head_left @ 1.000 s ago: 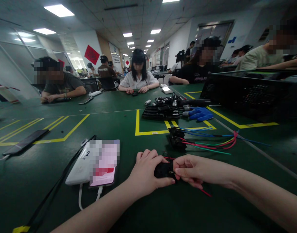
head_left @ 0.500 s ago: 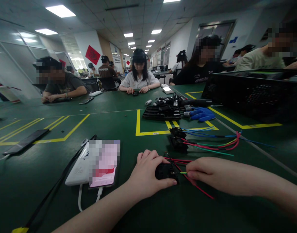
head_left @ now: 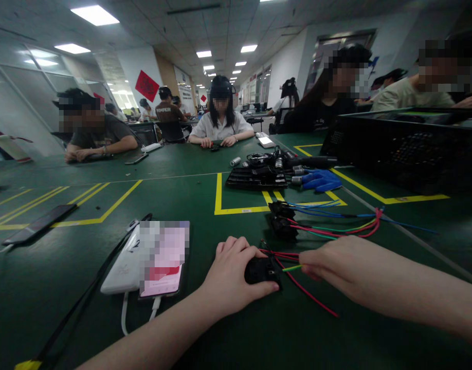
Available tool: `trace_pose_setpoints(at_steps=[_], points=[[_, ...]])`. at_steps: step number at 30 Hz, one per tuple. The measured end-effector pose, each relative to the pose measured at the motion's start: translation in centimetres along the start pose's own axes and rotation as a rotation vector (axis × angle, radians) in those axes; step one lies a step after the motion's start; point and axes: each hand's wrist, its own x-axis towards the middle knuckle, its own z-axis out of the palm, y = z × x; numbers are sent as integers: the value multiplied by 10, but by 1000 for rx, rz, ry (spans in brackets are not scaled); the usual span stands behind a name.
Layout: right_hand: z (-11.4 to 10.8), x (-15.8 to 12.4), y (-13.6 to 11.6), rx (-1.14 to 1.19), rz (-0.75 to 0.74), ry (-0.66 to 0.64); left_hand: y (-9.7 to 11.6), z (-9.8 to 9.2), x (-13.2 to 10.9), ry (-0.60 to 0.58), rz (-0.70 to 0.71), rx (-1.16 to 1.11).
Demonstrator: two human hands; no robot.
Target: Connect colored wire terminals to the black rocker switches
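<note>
My left hand (head_left: 230, 275) is wrapped round a small black connector (head_left: 260, 270) and presses it on the green table (head_left: 228, 195). Red wires (head_left: 305, 292) trail from the connector to the right. My right hand (head_left: 336, 267) pinches a green wire (head_left: 291, 268) a short way off the connector's right side. Two more black connectors (head_left: 282, 218) with red, blue and green wires lie just beyond my hands.
A phone (head_left: 162, 259) on a white power bank (head_left: 122, 267) lies left of my hands, its cable running forward. A black tray of parts (head_left: 255, 179), blue gloves (head_left: 319, 181) and a large black crate (head_left: 409, 144) sit further back. Several people sit round the table.
My right hand has drawn away to the right from the connector, and the green wire now shows between its fingers and the connector. The left hand has stayed put.
</note>
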Motion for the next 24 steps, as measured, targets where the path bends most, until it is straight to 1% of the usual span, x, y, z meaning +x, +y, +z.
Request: trace_pose_setpoints(at_steps=[2, 4, 6, 8, 10, 12, 14, 16, 18, 20, 23, 24], points=[[-4, -2, -4, -60, -33, 48, 0, 1, 0, 3, 3, 13], [-5, -3, -7, -96, -46, 66, 0, 1, 0, 8, 7, 21], [-3, -3, -7, -89, -12, 31, 0, 2, 0, 8, 8, 21], [-1, -1, -5, -74, 35, -48, 1, 2, -1, 7, 3, 17], [2, 0, -2, -67, 51, -126, 1, 1, -2, 6, -1, 13], [4, 2, 1, -64, 40, -146, 2, 1, -2, 6, -2, 12], [4, 3, 3, -72, 30, -122, 2, 0, -2, 4, 1, 12], [2, 4, 4, -88, 34, -83, 2, 0, -2, 2, 2, 13], [1, 3, 3, -131, 18, -17, 2, -1, -2, 2, 5, 17], [0, -1, 0, -229, -82, 92, 2, 0, -1, 2, 10, 21], [2, -7, -3, -417, -303, 312, 1, 1, 0, 4, 12, 33], [3, -8, -2, -458, -344, 376, 1, 1, 0, 8, 11, 36]])
